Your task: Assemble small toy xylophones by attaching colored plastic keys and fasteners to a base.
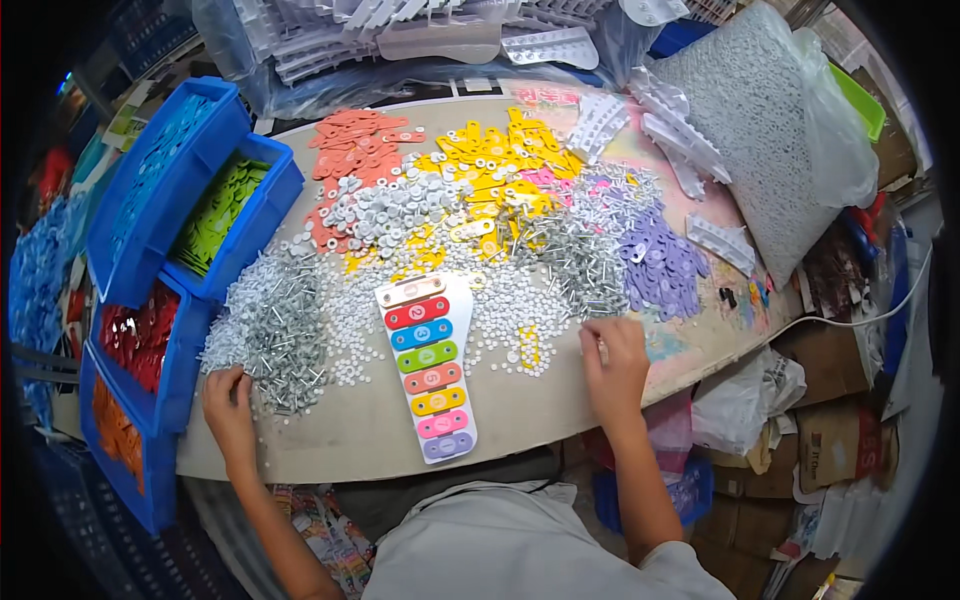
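A toy xylophone [432,372] lies on the table in front of me, its white tapered base carrying several coloured metal bars, each fixed at both ends. My left hand [231,415] is at the near edge of the left pile of silver pins [285,345], fingers bent together. My right hand [616,372] is bent just below the right pile of silver pins [585,270], thumb and fingers drawn in. Whatever either hand's fingertips may hold is too small to make out. Small white washers [510,305] are spread around the xylophone's upper part.
Loose bars lie heaped behind: coral [360,140], yellow [500,150] and purple [660,262]. Blue bins [205,290] of coloured bars line the left. White plastic bases [720,242] lie at the right, by a large bag [745,110]. A cable [850,322] crosses the right edge.
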### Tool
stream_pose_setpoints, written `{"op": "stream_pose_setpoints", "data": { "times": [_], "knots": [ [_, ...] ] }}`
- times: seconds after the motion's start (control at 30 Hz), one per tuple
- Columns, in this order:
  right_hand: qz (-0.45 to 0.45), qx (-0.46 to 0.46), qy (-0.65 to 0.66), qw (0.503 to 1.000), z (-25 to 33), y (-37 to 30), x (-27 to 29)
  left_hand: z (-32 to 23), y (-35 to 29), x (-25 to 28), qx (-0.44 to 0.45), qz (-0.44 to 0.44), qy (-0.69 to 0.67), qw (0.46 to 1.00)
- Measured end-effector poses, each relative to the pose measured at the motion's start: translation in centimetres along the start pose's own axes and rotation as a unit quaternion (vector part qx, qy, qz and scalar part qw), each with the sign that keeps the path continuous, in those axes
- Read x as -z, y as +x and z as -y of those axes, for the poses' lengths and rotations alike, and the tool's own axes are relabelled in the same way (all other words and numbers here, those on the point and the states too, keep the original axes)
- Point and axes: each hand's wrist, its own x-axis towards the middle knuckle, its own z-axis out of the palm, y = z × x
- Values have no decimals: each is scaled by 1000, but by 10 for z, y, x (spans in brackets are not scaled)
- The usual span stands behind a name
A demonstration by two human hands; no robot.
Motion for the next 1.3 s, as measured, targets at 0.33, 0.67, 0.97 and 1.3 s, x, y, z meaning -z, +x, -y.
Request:
{"op": "stream_pose_setpoints", "data": {
  "times": [0.33,0.67,0.97,1.3],
  "knots": [
    [30,23,-106,994,-14,20,-27,-60,2,24,140,-94,-232,958],
    [72,199,124,970,79,72,-88,-167,54,-62,197,247,-575,755],
    [98,235,125,959,70,81,-115,-167,69,-95,216,288,-582,729],
    [160,209,131,956,68,96,-113,-169,70,-102,193,289,-559,753]
  ]
}}
